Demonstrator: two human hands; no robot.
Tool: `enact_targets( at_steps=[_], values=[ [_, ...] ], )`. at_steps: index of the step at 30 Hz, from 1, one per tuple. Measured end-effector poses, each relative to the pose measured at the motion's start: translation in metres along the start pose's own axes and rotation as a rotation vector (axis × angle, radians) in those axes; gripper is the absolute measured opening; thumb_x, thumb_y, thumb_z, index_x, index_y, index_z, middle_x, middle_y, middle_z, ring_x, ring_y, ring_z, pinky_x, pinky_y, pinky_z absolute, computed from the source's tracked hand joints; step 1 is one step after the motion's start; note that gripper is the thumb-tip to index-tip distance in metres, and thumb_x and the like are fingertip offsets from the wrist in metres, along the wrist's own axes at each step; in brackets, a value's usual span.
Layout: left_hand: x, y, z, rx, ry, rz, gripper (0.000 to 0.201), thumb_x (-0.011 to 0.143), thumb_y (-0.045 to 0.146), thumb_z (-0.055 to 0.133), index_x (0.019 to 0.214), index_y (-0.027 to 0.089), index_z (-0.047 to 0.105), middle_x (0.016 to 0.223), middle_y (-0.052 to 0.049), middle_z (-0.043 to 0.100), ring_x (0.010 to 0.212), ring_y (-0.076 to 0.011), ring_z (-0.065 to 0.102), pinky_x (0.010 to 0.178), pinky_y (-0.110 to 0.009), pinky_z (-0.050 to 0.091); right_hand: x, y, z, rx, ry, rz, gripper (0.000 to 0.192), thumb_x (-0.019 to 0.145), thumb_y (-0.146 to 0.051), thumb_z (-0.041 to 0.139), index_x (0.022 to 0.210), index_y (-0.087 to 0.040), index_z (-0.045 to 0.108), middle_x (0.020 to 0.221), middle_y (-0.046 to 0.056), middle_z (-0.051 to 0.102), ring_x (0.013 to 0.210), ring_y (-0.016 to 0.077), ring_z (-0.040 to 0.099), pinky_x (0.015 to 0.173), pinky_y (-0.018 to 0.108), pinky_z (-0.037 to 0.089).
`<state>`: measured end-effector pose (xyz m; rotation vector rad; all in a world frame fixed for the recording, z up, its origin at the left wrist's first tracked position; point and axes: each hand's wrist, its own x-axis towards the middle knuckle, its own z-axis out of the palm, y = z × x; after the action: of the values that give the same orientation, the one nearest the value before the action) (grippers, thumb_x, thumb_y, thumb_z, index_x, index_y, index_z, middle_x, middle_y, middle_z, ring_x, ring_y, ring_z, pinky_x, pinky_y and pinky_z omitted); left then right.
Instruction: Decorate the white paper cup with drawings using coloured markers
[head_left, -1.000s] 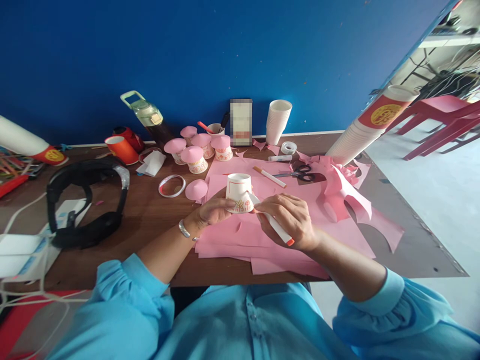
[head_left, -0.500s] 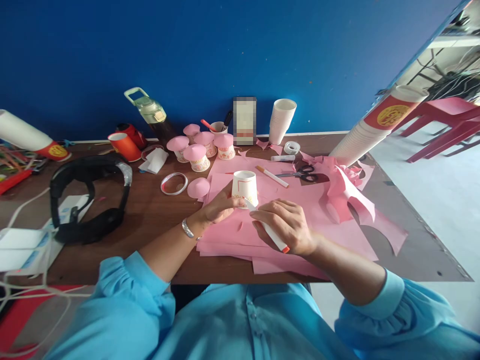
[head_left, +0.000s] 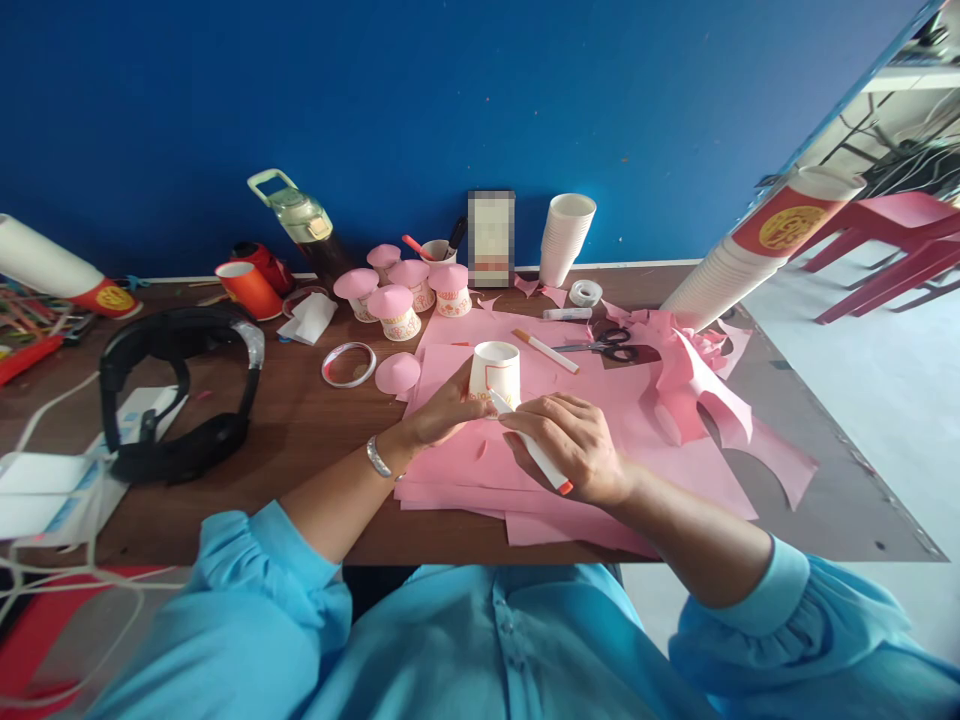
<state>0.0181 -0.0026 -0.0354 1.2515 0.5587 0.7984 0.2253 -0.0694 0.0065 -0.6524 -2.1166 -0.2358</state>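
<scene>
Right now I see an upturned white paper cup (head_left: pixel 496 372) standing on the pink paper sheets (head_left: pixel 592 470) near the table's middle. My left hand (head_left: pixel 442 412) grips its left side with thumb and fingers. My right hand (head_left: pixel 574 445) is closed around a white marker (head_left: pixel 534 448) with an orange end, its tip touching the cup's near wall. Just left of the cup lies a pink paper dome (head_left: pixel 397 373), then a clear tape ring (head_left: pixel 349 364). Farther off stand finished pink-capped cups (head_left: pixel 395 312); scissors (head_left: pixel 604 346) lie to the right, black headphones (head_left: pixel 180 390) well to the left.
</scene>
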Motion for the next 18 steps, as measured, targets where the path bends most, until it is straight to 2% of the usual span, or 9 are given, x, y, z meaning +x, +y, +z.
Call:
enact_targets(
  at_steps=[7,13,18],
  values=[
    [0.001,0.003,0.002,-0.003,-0.002,-0.009,0.045,0.079,0.039,0.087,0.113,0.021,0.063,0.101,-0.004,0.065,0.092,-0.0197,0.061,0.081,-0.033,0.049,0.001,0.0,0.0,-0.014,0.002,-0.008,0.03,0.097,-0.01,0.064,0.126,-0.018,0.061,0.086,0.004,0.075,0.072,0.0166,0.072,0.066,0.029,0.059],
    [0.001,0.005,0.003,-0.025,-0.021,-0.016,0.039,0.08,0.037,0.084,0.11,0.019,0.067,0.098,-0.005,0.068,0.092,-0.0207,0.062,0.083,-0.036,0.051,-0.001,0.001,0.0,0.004,0.003,-0.001,0.034,0.096,-0.009,0.066,0.129,-0.017,0.062,0.088,0.004,0.075,0.074,0.0175,0.073,0.066,0.029,0.059],
    [0.002,0.012,0.008,-0.059,0.0,-0.018,0.041,0.08,0.033,0.083,0.116,0.019,0.069,0.095,-0.005,0.071,0.089,-0.0214,0.065,0.084,-0.037,0.052,0.0,0.001,-0.003,0.013,-0.002,0.012,0.033,0.098,-0.012,0.066,0.13,-0.018,0.061,0.088,0.004,0.075,0.072,0.0171,0.072,0.066,0.029,0.059]
  ],
)
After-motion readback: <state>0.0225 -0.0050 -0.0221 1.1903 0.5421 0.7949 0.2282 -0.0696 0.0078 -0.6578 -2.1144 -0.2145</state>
